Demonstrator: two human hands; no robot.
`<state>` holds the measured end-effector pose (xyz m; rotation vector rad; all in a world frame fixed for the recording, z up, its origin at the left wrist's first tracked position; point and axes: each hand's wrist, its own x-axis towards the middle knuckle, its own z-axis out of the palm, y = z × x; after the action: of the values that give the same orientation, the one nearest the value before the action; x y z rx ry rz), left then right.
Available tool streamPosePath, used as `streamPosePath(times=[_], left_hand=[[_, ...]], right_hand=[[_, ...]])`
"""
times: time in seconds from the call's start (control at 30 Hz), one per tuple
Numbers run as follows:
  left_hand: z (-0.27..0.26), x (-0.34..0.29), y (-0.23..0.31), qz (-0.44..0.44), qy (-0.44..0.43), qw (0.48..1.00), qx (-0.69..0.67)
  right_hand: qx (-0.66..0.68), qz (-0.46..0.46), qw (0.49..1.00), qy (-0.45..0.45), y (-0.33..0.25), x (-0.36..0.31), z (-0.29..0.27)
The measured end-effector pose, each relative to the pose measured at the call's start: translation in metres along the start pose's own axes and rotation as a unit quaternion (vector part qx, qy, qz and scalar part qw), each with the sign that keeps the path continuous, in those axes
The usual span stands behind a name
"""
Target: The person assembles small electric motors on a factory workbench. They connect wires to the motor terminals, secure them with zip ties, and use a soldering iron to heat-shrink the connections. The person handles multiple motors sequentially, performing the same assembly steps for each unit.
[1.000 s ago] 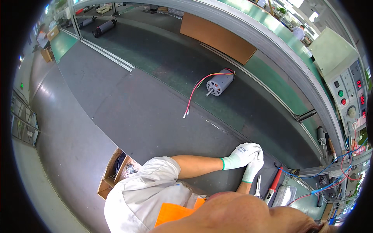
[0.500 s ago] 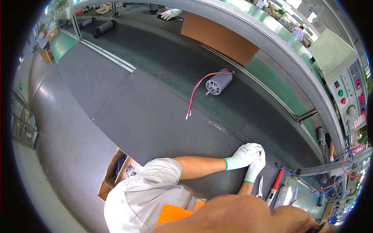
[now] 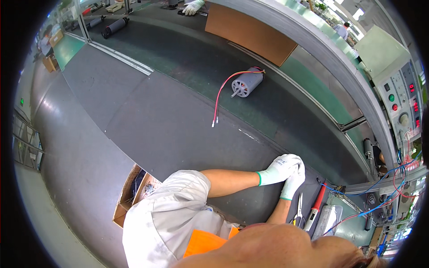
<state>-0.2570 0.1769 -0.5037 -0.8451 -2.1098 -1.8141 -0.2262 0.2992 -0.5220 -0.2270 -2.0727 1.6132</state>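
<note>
My left hand (image 3: 278,170) and my right hand (image 3: 294,184), both in white gloves, are pressed together at the near edge of a dark conveyor belt (image 3: 178,129). Their fingers are curled and I see nothing in them. A grey cylindrical motor (image 3: 247,82) lies on the belt well beyond my hands, its shaft pointing toward me. Its red and white wires (image 3: 220,100) trail across the belt, with the bare ends apart from my hands.
A red-handled tool (image 3: 317,206) and small pliers (image 3: 298,211) lie to the right of my hands. A control panel (image 3: 397,100) with buttons stands at right above tangled blue and red leads (image 3: 380,198). A cardboard sheet (image 3: 250,31) leans behind the belt. Another person's gloved hand (image 3: 193,6) works at the far end. An open cardboard box (image 3: 134,196) sits below the belt.
My hands stay pressed together in the same spot. The view has tilted slightly, so everything sits a little higher. Another person's gloved hand has come into view at the far end.
</note>
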Motion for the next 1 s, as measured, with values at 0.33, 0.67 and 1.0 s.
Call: streamPosePath(times=[0.33,0.67,1.0], left_hand=[[0.002,0.002,0.003,-0.026,-0.041,0.999,0.018],[0.02,0.001,0.005,-0.022,0.019,0.998,0.053],[0.029,0.001,0.0,-0.007,0.047,0.999,0.023]], right_hand=[[0.008,0.007,1.0,-0.006,0.009,0.003,-0.011],[0.092,0.073,0.992,-0.036,0.017,0.006,-0.027],[0.133,0.097,0.985,-0.042,0.034,0.013,-0.045]])
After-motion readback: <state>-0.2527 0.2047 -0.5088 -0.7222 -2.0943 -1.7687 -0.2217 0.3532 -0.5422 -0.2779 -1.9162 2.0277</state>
